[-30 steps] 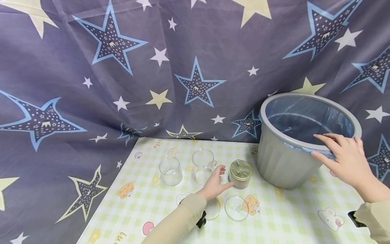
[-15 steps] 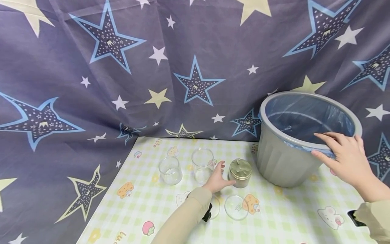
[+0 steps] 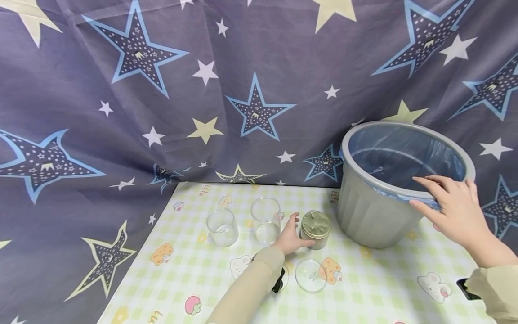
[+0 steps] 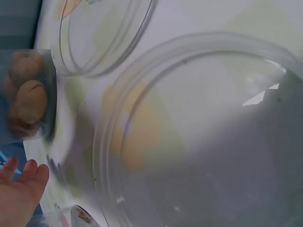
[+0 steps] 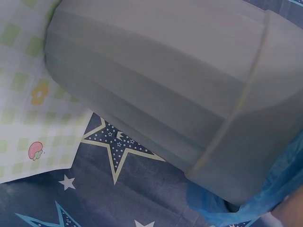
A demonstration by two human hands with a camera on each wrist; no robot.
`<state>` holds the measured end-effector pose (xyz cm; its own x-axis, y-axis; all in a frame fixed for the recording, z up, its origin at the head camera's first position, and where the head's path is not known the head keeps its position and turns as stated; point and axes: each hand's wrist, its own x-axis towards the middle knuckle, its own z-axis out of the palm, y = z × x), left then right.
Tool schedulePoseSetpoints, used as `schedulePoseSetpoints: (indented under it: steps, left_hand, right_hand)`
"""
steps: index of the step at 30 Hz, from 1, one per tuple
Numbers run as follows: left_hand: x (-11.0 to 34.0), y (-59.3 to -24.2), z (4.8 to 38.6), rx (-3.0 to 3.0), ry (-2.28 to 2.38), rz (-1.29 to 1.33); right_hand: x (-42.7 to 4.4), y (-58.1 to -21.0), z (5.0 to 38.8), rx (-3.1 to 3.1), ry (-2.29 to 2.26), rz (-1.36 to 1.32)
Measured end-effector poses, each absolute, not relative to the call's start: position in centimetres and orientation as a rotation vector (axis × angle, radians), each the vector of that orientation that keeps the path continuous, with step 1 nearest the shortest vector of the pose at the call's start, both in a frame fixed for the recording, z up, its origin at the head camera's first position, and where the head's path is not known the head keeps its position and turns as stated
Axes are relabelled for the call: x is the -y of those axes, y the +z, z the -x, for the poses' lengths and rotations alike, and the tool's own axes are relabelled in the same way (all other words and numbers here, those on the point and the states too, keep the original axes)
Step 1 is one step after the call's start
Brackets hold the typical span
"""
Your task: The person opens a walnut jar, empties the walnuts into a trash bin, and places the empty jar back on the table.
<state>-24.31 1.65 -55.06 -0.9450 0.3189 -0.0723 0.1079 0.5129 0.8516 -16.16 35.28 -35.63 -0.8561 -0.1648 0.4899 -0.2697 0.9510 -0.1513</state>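
A small jar with a crumpled olive-green top stands on the table. In the left wrist view the jar is see-through, with several brown round pieces inside. My left hand is at its left side, fingers spread and thumb reaching across the front; whether it touches cannot be told. In the left wrist view, part of the left hand shows at lower left. My right hand rests over the near rim of a grey bin, fingers extended above its opening. A blue liner bag covers the bin's rim.
Left of my left hand stand two clear, lidless jars: a shorter one and a taller one. Nearer lie a clear round lid and another lid, partly under my left forearm. A star-patterned cloth hangs behind the checked tabletop.
My left hand has moved slightly right, its thumb coming across the front of the small jar. The right hand stays at the bin's rim. The head view has shifted a little.
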Motion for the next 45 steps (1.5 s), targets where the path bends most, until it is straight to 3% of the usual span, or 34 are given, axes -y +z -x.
schedulePoseSetpoints:
  steps: [18,36,45]
  left_hand:
    - [-4.0,-56.3,23.8,-2.338,1.714,-0.367]
    - [-4.5,-56.6,23.4,-2.419,1.783,-0.420]
    - [-4.6,-57.4,24.4,-2.405,1.778,-0.327]
  right_hand:
    - [-35.3,-36.0,16.2,2.541,0.298,-0.352]
    - [-35.4,-35.9,16.3,2.502,0.362,-0.393]
    - [-35.5,-36.0,16.3,2.511,0.374,-0.370]
